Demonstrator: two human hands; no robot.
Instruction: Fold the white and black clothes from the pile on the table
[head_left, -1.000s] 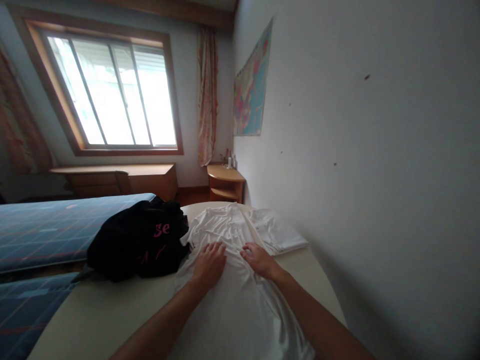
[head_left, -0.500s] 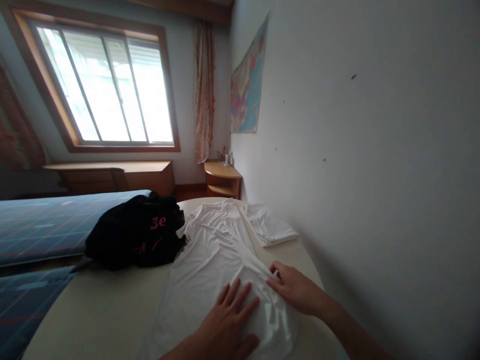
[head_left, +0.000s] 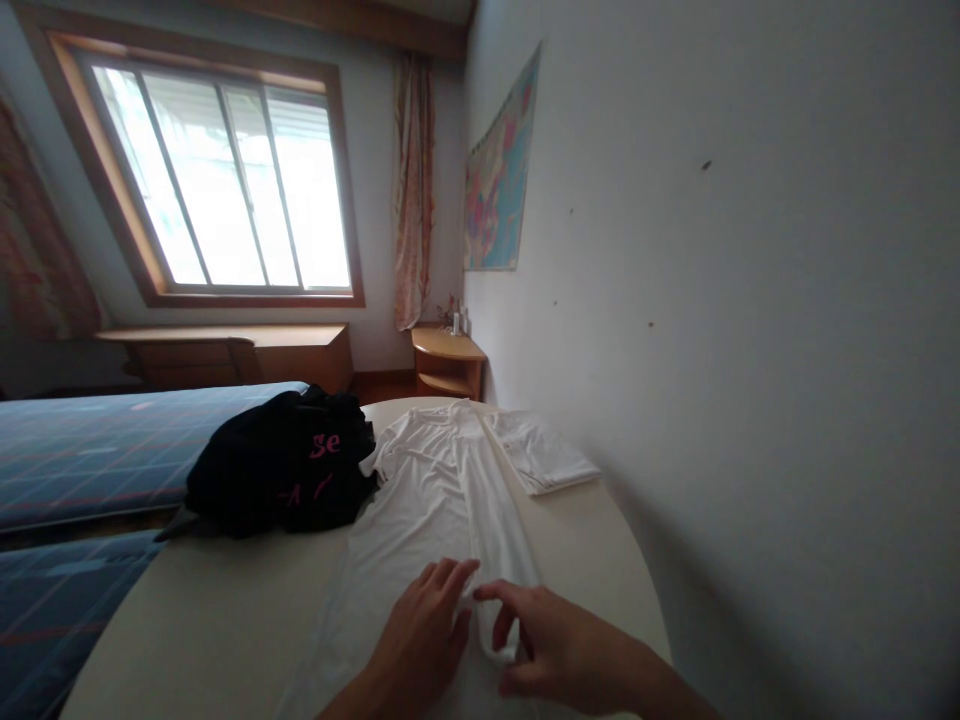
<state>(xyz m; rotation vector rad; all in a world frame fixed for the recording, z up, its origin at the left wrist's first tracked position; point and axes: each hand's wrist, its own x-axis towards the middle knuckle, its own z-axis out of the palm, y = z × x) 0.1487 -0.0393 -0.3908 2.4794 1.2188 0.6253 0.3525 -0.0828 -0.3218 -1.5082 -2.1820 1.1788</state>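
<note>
A white shirt lies stretched out on the round table, its collar end away from me. Along its right side a strip of cloth is folded inward over the body. My right hand has its fingers curled round the folded cloth near the close end. Beside it, my left hand has its fingers bent together on the shirt, with a bit of fabric showing between fingertips and thumb. Both hands are close together and partly cover the shirt's near end.
A folded white garment lies on the cream round table, right of the shirt. Black clothing with pink letters is heaped at the left. A blue plaid bed adjoins the table; a white wall rises at the right.
My right hand has moved left, bringing the shirt's right edge inward over its body. My left hand has gone from spread flat to bent fingers, slightly further left. The view has shifted slightly.
</note>
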